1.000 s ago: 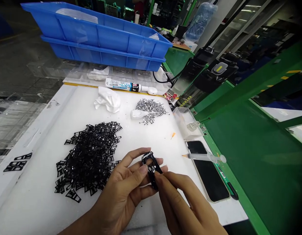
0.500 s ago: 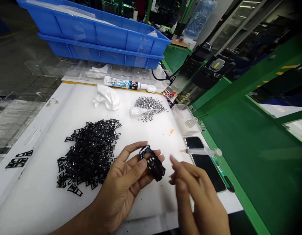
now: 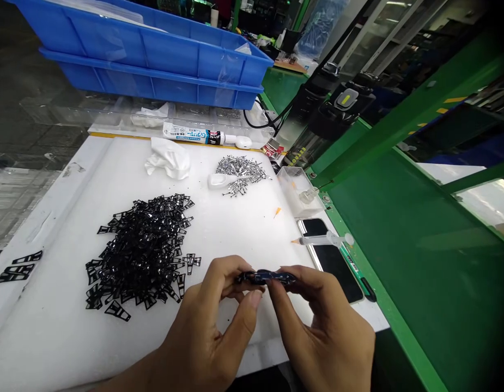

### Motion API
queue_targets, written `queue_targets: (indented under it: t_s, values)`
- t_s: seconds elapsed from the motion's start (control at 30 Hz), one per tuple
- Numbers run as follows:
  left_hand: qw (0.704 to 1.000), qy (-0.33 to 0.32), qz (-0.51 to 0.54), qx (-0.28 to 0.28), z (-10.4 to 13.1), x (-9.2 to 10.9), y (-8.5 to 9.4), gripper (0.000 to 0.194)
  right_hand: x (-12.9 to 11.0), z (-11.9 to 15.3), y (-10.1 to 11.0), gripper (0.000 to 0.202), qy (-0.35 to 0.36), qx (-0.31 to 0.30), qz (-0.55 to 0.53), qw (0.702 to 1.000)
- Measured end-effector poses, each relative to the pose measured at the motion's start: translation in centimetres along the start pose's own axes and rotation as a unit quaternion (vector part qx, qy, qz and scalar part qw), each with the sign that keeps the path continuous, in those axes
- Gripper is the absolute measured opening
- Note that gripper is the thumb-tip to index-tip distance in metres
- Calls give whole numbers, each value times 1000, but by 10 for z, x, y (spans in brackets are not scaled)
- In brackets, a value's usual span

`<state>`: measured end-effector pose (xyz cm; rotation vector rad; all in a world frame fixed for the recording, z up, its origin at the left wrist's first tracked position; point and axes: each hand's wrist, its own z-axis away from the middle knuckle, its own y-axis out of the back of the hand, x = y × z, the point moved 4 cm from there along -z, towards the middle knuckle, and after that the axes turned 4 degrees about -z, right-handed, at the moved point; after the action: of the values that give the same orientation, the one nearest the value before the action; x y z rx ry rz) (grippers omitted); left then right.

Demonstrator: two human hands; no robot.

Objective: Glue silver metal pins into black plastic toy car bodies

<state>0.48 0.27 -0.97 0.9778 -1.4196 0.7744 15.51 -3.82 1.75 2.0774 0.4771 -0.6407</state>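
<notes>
A small glossy black plastic part (image 3: 263,277) is held edge-on above the front of the white work surface. My left hand (image 3: 219,321) is closed on its left end, thumb below and fingers behind. At the other end, my right hand (image 3: 317,321) pinches it between thumb and forefinger. The fingers cover both ends of the part, and its broad face is turned out of sight. To the left lies a heap of small black frame-shaped pieces (image 3: 141,250). A pile of small silver pins or screws (image 3: 243,171) sits farther back, with a white scoop (image 3: 221,180) against it.
Stacked blue bins (image 3: 153,60) stand at the back behind a glue tube (image 3: 192,134) and a crumpled tissue (image 3: 169,159). On the right are a syringe (image 3: 317,240) lying across a phone (image 3: 337,272), a clear box (image 3: 299,190), dark bottles (image 3: 317,125) and a green frame (image 3: 382,218).
My right hand has moved left and taken hold of the black part's right end. The part has been turned from showing its face to edge-on. The view has shifted slightly.
</notes>
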Motion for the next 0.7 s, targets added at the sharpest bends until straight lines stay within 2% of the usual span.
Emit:
queue_targets:
  t_s: [0.1,0.2,0.3,0.4,0.53,0.6,0.7]
  values:
    - [995,-98,-19,10,1,10,4,33,-4,2,7,20,76,37,33,996]
    - [981,-192,-16,-5,-1,21,6,36,-5,-1,11,23,156,-5,-25,987]
    - [972,-235,-16,-28,-5,28,7,38,-2,-3,18,34,240,-40,-15,970]
    - [968,-248,-5,-43,-6,31,7,39,1,-4,27,42,276,-64,5,959]
    - [965,-259,12,-43,-5,31,5,41,-1,-6,31,36,290,-83,32,953]
    - [968,-249,10,-25,-5,30,5,40,-2,-10,30,34,297,-86,31,950]
    - [976,-219,15,10,-6,27,6,37,2,-14,29,31,308,-128,22,943]
